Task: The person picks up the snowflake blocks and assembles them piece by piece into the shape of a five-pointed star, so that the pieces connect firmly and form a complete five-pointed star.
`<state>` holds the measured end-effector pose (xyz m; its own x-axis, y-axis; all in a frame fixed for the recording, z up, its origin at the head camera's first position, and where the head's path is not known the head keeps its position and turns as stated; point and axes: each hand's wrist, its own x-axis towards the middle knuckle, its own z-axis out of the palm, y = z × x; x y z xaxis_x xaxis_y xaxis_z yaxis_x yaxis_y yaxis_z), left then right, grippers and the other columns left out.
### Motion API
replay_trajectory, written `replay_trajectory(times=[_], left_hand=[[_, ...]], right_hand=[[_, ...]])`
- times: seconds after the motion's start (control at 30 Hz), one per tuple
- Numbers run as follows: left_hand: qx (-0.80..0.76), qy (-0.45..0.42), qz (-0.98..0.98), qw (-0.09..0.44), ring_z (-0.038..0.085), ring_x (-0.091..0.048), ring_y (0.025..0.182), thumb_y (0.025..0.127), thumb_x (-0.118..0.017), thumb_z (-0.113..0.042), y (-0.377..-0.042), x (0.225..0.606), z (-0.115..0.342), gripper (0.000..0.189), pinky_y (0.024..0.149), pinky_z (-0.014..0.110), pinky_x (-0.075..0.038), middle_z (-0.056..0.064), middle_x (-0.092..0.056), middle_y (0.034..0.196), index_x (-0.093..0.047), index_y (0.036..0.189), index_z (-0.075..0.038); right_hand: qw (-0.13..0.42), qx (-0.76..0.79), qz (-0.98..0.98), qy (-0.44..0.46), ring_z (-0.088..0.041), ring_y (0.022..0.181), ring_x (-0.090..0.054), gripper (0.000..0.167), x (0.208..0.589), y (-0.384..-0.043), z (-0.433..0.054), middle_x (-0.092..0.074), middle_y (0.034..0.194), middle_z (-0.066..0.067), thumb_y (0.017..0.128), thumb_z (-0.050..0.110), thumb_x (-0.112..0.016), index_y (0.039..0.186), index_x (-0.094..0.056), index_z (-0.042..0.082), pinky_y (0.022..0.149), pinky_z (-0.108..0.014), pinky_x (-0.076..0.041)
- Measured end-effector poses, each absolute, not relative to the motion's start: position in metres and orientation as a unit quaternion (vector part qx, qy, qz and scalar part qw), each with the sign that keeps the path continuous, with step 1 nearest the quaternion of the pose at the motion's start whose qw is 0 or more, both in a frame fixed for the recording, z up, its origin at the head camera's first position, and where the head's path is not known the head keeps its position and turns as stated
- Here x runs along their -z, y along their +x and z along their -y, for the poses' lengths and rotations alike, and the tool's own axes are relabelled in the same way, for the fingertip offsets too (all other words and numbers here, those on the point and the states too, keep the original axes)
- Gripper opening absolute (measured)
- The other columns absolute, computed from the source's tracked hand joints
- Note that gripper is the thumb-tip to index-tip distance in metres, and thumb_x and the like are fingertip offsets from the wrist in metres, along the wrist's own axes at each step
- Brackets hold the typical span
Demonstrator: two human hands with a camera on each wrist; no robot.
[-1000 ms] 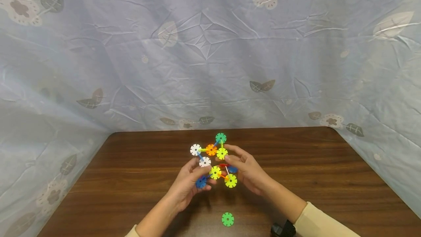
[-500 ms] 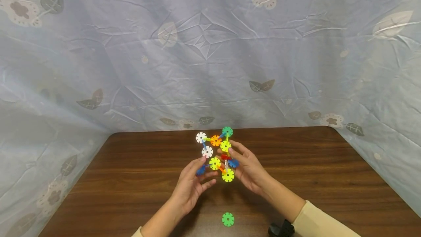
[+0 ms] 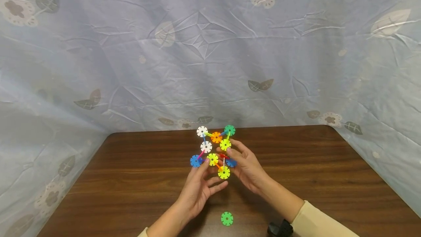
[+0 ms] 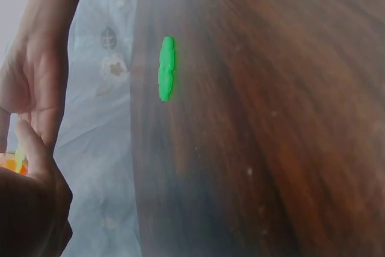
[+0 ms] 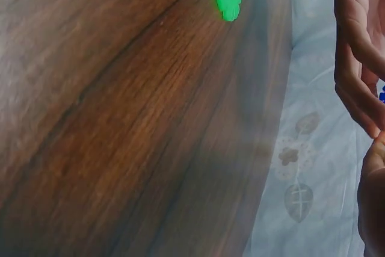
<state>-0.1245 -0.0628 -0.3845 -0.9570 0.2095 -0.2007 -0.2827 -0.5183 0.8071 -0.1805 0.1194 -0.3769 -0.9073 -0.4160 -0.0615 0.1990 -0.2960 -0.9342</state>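
Several notched plastic discs are linked edge to edge into a ring, held up above the table. Its white disc (image 3: pixel 206 146), blue disc (image 3: pixel 195 161), orange disc (image 3: pixel 216 137) and dark green disc (image 3: pixel 230 130) face the head camera, with others seen edge-on between them. My left hand (image 3: pixel 194 195) holds the lower left part, thumb tip at a yellow disc (image 3: pixel 212 159), lower fingers stretched out beneath. My right hand (image 3: pixel 250 169) grips the right side, thumb just below an upper yellow disc (image 3: pixel 225 145); its fingers are partly hidden behind the ring.
A loose green disc (image 3: pixel 227 218) lies flat on the dark wooden table (image 3: pixel 131 178) near the front. A black device (image 3: pixel 280 228) sits by the right sleeve. A patterned cloth (image 3: pixel 204 76) hangs behind the table and along both sides.
The ring has risen toward the table's back edge and turned, so the blue disc and a pink link at lower left now show. My left hand has shifted its hold and moved slightly right.
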Motion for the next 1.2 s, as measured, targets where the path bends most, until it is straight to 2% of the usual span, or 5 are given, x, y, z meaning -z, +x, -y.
replay_trajectory(times=[0.3,0.53,0.67,1.03,1.2], left_hand=[[-0.876,-0.052,-0.465,0.113,0.021,-0.071,0.113,0.107,-0.053,-0.050,-0.125,0.384,0.064,0.065,0.098,0.048,-0.062,0.005,-0.052,0.135,-0.025,0.151,-0.013],[-0.880,-0.044,-0.465,0.091,0.026,-0.076,0.109,0.109,-0.050,-0.045,-0.125,0.385,0.063,0.049,0.095,0.047,-0.063,0.005,-0.063,0.120,-0.035,0.141,-0.010],[-0.883,-0.043,-0.457,0.100,0.028,-0.075,0.111,0.110,-0.048,-0.041,-0.126,0.385,0.063,0.046,0.095,0.046,-0.064,0.007,-0.064,0.116,-0.035,0.140,-0.010],[-0.886,-0.039,-0.448,0.116,0.031,-0.076,0.111,0.108,-0.056,-0.036,-0.124,0.387,0.062,0.040,0.096,0.051,-0.062,0.003,-0.062,0.119,-0.036,0.134,-0.011],[-0.890,-0.038,-0.435,0.130,0.031,-0.075,0.111,0.108,-0.053,-0.044,-0.124,0.388,0.062,0.056,0.100,0.052,-0.061,0.009,-0.054,0.132,-0.027,0.147,-0.013]], right_hand=[[0.188,0.761,-0.609,-0.119,-0.019,0.130,-0.066,0.059,0.380,-0.181,-0.123,-0.066,0.144,-0.013,0.108,0.023,-0.056,0.159,-0.030,0.011,0.118,-0.042,-0.049],[0.188,0.738,-0.634,-0.136,-0.018,0.131,-0.065,0.062,0.382,-0.180,-0.126,-0.064,0.146,-0.016,0.107,0.025,-0.057,0.160,-0.029,0.009,0.112,-0.036,-0.052],[0.191,0.732,-0.639,-0.140,-0.017,0.128,-0.066,0.065,0.383,-0.179,-0.128,-0.060,0.149,-0.021,0.107,0.025,-0.058,0.161,-0.026,0.006,0.113,-0.036,-0.052],[0.190,0.729,-0.641,-0.145,-0.019,0.129,-0.066,0.067,0.382,-0.178,-0.130,-0.060,0.149,-0.022,0.107,0.024,-0.059,0.161,-0.025,0.005,0.104,-0.034,-0.057],[0.191,0.730,-0.641,-0.138,-0.023,0.134,-0.063,0.066,0.382,-0.177,-0.130,-0.061,0.149,-0.020,0.107,0.024,-0.059,0.161,-0.026,0.006,0.103,-0.031,-0.057]])
